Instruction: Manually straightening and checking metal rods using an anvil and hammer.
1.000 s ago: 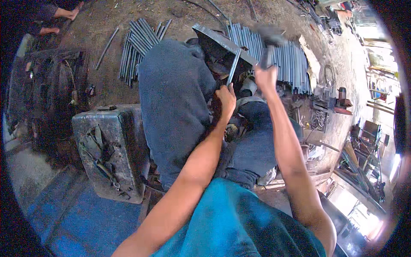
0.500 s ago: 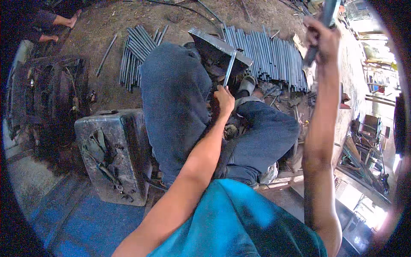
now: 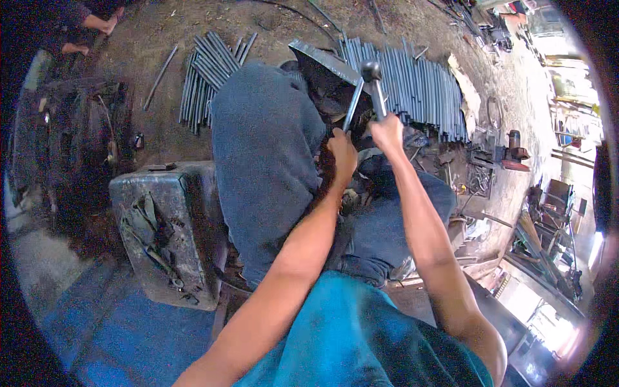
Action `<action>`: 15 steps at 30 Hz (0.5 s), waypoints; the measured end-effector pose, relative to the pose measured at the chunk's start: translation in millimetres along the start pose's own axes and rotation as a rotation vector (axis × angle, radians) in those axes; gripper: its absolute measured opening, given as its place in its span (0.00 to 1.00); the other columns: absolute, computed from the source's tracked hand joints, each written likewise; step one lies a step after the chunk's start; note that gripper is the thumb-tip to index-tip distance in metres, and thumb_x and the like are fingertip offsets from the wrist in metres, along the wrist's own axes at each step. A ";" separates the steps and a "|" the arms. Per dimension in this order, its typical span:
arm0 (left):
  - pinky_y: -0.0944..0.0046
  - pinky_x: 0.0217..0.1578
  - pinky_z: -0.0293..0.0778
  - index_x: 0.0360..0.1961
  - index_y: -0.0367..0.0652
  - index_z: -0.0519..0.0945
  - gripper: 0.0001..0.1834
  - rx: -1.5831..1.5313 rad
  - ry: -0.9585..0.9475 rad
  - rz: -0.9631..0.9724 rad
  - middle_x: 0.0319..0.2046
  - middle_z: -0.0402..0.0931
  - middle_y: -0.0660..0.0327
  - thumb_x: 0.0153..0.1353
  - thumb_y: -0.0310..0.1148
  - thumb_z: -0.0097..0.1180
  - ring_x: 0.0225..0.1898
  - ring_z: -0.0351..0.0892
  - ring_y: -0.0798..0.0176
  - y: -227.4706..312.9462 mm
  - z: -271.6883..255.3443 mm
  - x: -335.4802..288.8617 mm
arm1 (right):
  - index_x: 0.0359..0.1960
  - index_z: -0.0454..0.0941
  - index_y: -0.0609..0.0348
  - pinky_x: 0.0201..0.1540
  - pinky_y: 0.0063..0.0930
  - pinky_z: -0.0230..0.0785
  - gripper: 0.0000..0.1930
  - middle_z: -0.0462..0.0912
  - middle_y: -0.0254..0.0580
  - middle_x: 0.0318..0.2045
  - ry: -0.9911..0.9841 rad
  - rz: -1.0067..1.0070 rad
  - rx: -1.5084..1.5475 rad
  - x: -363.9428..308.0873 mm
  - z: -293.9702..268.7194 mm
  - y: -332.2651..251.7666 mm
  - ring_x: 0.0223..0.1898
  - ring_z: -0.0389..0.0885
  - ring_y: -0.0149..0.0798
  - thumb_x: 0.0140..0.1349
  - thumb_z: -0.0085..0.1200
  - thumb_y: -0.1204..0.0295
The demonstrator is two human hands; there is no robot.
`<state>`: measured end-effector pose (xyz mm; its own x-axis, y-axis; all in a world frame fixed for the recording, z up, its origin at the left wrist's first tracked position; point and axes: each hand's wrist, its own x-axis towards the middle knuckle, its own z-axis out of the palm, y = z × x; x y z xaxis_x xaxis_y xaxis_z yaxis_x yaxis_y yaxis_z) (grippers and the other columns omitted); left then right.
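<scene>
My left hand (image 3: pixel 342 153) is wrapped round the lower end of a thin metal rod (image 3: pixel 354 106). The rod slants up to the edge of a dark metal anvil block (image 3: pixel 327 59) between my legs. A hammer (image 3: pixel 376 87) is gripped in my right hand (image 3: pixel 387 131), close to the right of the rod. Its rounded steel head is at the rod's upper end; whether they touch I cannot tell. The anvil's lower part is partly hidden behind my hands and knee.
Many similar rods (image 3: pixel 422 90) lie side by side beyond the anvil, with a smaller crossed pile (image 3: pixel 216 55) at the left. A worn metal box (image 3: pixel 161 226) with tools on it stands by my left leg. Another person's feet (image 3: pixel 103 26) show at the far left.
My right hand has swung the hammer down and left, from high at the right to the anvil. My left hand still holds the rod, shifted slightly.
</scene>
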<state>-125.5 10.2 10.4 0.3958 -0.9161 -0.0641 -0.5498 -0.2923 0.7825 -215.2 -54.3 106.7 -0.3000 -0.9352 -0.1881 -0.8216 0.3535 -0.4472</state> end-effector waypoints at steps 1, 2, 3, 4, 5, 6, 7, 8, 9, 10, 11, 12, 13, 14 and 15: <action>0.50 0.21 0.71 0.28 0.38 0.68 0.13 0.003 -0.005 0.009 0.18 0.74 0.45 0.63 0.37 0.47 0.22 0.77 0.41 2.9 -4.3 0.9 | 0.32 0.78 0.66 0.41 0.44 0.70 0.14 0.79 0.60 0.25 0.009 0.055 -0.021 -6.4 1.6 -9.7 0.34 0.82 0.53 0.40 0.54 0.74; 0.47 0.24 0.70 0.28 0.37 0.68 0.12 0.039 -0.048 0.024 0.19 0.74 0.43 0.63 0.36 0.47 0.24 0.76 0.39 16.4 -10.8 6.7 | 0.31 0.77 0.67 0.35 0.43 0.71 0.13 0.78 0.56 0.21 -0.040 0.048 0.077 -1.0 -8.9 -12.4 0.28 0.81 0.50 0.41 0.55 0.74; 0.44 0.28 0.69 0.28 0.36 0.68 0.12 0.086 -0.105 0.020 0.21 0.74 0.41 0.63 0.35 0.46 0.25 0.76 0.36 18.9 -17.5 -3.2 | 0.30 0.75 0.67 0.29 0.42 0.71 0.12 0.77 0.53 0.18 -0.110 0.054 0.168 -10.5 -21.0 -13.5 0.23 0.80 0.47 0.41 0.56 0.74; 0.43 0.25 0.66 0.30 0.34 0.69 0.13 0.047 -0.065 0.018 0.17 0.72 0.42 0.61 0.36 0.48 0.24 0.74 0.37 17.1 -14.1 -1.1 | 0.28 0.73 0.67 0.22 0.38 0.68 0.11 0.75 0.48 0.16 -0.225 0.129 0.374 -10.7 -31.5 -19.6 0.18 0.76 0.42 0.42 0.57 0.75; 0.43 0.25 0.66 0.30 0.34 0.69 0.13 0.047 -0.063 0.026 0.17 0.72 0.42 0.61 0.36 0.48 0.24 0.74 0.37 8.9 -12.5 -6.8 | 0.27 0.72 0.66 0.15 0.34 0.64 0.10 0.73 0.43 0.13 -0.333 0.192 0.581 -7.1 -44.3 -32.1 0.13 0.72 0.37 0.42 0.57 0.77; 0.43 0.25 0.66 0.30 0.35 0.69 0.13 0.053 -0.018 0.022 0.17 0.72 0.42 0.62 0.36 0.48 0.24 0.74 0.37 4.4 -10.0 -8.8 | 0.25 0.69 0.63 0.09 0.26 0.55 0.08 0.68 0.36 0.10 -0.267 0.132 0.645 -12.7 -52.8 -47.0 0.09 0.67 0.30 0.44 0.57 0.79; 0.43 0.24 0.66 0.30 0.35 0.69 0.13 0.059 0.027 0.017 0.17 0.72 0.42 0.62 0.37 0.48 0.24 0.74 0.37 1.0 -5.2 -7.4 | 0.28 0.71 0.65 0.09 0.27 0.56 0.10 0.70 0.37 0.11 -0.233 0.113 0.719 -10.7 -67.4 -58.2 0.09 0.67 0.30 0.43 0.58 0.80; 0.44 0.23 0.64 0.30 0.35 0.68 0.12 -0.026 -0.038 -0.024 0.17 0.71 0.42 0.61 0.35 0.50 0.22 0.72 0.37 3.8 -8.0 -9.0 | 0.28 0.73 0.66 0.09 0.28 0.57 0.10 0.72 0.39 0.12 -0.174 0.044 0.671 -9.4 -89.8 -67.6 0.08 0.67 0.29 0.43 0.59 0.80; 0.44 0.23 0.64 0.30 0.35 0.68 0.12 -0.023 -0.040 -0.029 0.17 0.71 0.42 0.61 0.35 0.50 0.22 0.72 0.37 0.7 -8.5 -8.4 | 0.26 0.74 0.66 0.10 0.27 0.60 0.08 0.74 0.40 0.14 -0.147 -0.014 0.763 -8.3 -111.9 -78.1 0.09 0.68 0.29 0.44 0.59 0.78; 0.44 0.23 0.63 0.29 0.35 0.68 0.12 -0.050 -0.025 -0.027 0.17 0.71 0.43 0.61 0.35 0.51 0.21 0.72 0.37 -1.4 -5.7 -5.7 | 0.24 0.76 0.66 0.11 0.25 0.62 0.06 0.75 0.39 0.16 -0.153 -0.176 0.677 5.2 -137.5 -80.9 0.11 0.70 0.29 0.46 0.59 0.76; 0.44 0.22 0.62 0.29 0.35 0.68 0.12 -0.086 -0.016 -0.020 0.17 0.70 0.43 0.60 0.34 0.51 0.21 0.71 0.38 2.3 -0.8 -5.5 | 0.27 0.78 0.65 0.12 0.24 0.64 0.06 0.75 0.38 0.16 -0.063 -0.346 0.541 28.6 -162.3 -73.1 0.13 0.72 0.28 0.47 0.58 0.75; 0.43 0.22 0.62 0.29 0.36 0.68 0.11 0.061 -0.017 -0.070 0.16 0.69 0.44 0.60 0.34 0.52 0.20 0.71 0.39 2.2 -4.2 -7.8 | 0.26 0.78 0.66 0.09 0.19 0.52 0.06 0.76 0.37 0.19 0.088 -0.312 0.730 16.6 -186.8 -111.4 0.08 0.61 0.24 0.50 0.57 0.74; 0.43 0.22 0.62 0.29 0.36 0.68 0.11 0.063 -0.021 -0.075 0.16 0.69 0.44 0.60 0.34 0.52 0.20 0.71 0.39 3.1 -6.0 -6.6 | 0.26 0.78 0.65 0.12 0.18 0.52 0.06 0.76 0.37 0.20 0.085 -0.487 0.759 20.3 -218.0 -124.7 0.11 0.63 0.24 0.52 0.55 0.73; 0.49 0.18 0.65 0.26 0.37 0.68 0.13 0.077 0.030 0.003 0.14 0.70 0.48 0.61 0.36 0.52 0.18 0.74 0.43 12.3 -1.4 -7.0 | 0.24 0.75 0.63 0.17 0.19 0.54 0.06 0.73 0.36 0.18 0.045 -0.581 0.766 31.6 -268.0 -138.0 0.14 0.64 0.25 0.54 0.54 0.73; 0.55 0.14 0.68 0.24 0.38 0.68 0.15 0.108 0.095 0.073 0.13 0.72 0.51 0.62 0.38 0.52 0.15 0.76 0.47 13.6 -1.0 -5.3 | 0.22 0.72 0.60 0.21 0.21 0.56 0.07 0.69 0.34 0.16 -0.020 -0.648 0.897 44.4 -302.8 -148.3 0.15 0.64 0.25 0.56 0.52 0.73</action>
<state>-134.4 11.4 22.0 0.4170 -0.9073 0.0534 -0.6534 -0.2584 0.7115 -253.5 -154.5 429.5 0.0747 -0.9509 0.3004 -0.1683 -0.3090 -0.9361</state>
